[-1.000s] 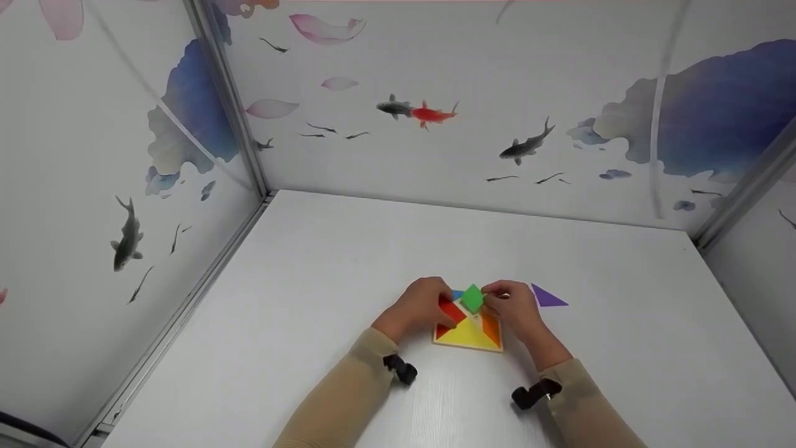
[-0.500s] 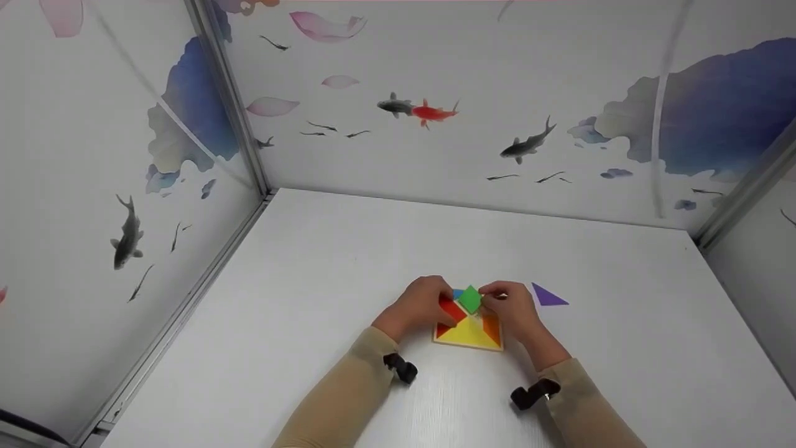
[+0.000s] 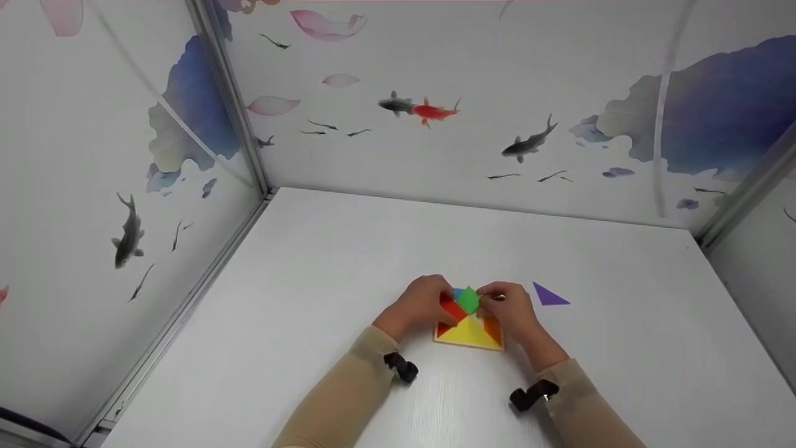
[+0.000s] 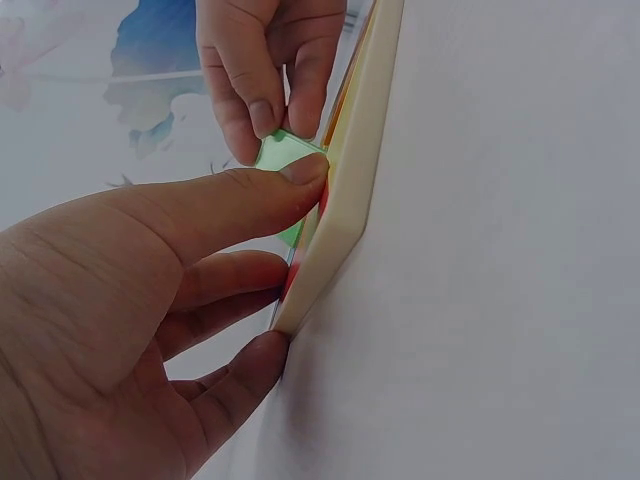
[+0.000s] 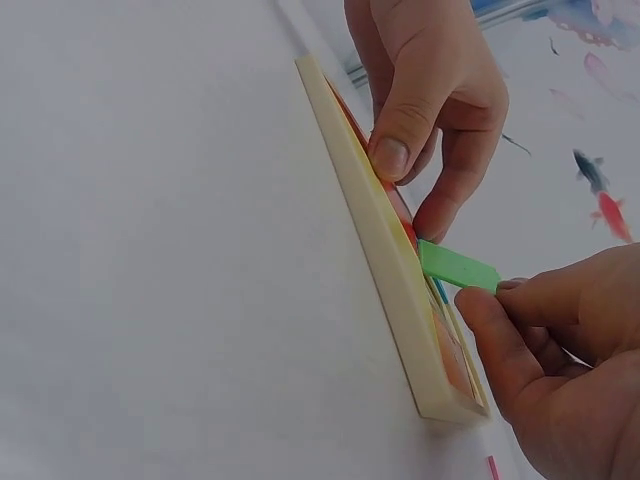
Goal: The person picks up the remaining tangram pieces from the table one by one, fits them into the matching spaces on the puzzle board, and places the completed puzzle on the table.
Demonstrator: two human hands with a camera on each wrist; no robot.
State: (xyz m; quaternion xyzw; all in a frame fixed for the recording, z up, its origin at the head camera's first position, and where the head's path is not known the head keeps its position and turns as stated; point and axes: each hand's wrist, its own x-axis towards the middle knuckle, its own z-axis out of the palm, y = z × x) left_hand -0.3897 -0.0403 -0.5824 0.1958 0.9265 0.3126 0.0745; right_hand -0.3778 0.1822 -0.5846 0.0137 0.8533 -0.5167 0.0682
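Observation:
A tangram tray (image 3: pixel 469 348) with a pale wooden rim lies on the table and holds flat coloured pieces. My left hand (image 3: pixel 423 305) grips its left side, the thumb over a red piece (image 3: pixel 453 311) and other fingers at the edge. My right hand (image 3: pixel 510 306) pinches a green square tangram piece (image 3: pixel 469 300) by one corner. In the right wrist view the green piece (image 5: pixel 458 265) stands tilted, its far end right at the tray's surface. Yellow (image 3: pixel 467 333), orange (image 3: pixel 492 330) and blue (image 3: pixel 458 292) pieces show in the tray; the hands cover parts of it.
A purple triangle piece (image 3: pixel 550 295) lies on the white table (image 3: pixel 348 249) just right of the right hand. White walls printed with fish and petals rise at the back and sides. Each sleeve carries a black wrist camera mount (image 3: pixel 402 368).
The green square has shifted slightly left and down over the tray with the right hand. The left hand stays at the tray's left side, and the purple triangle lies where it was.

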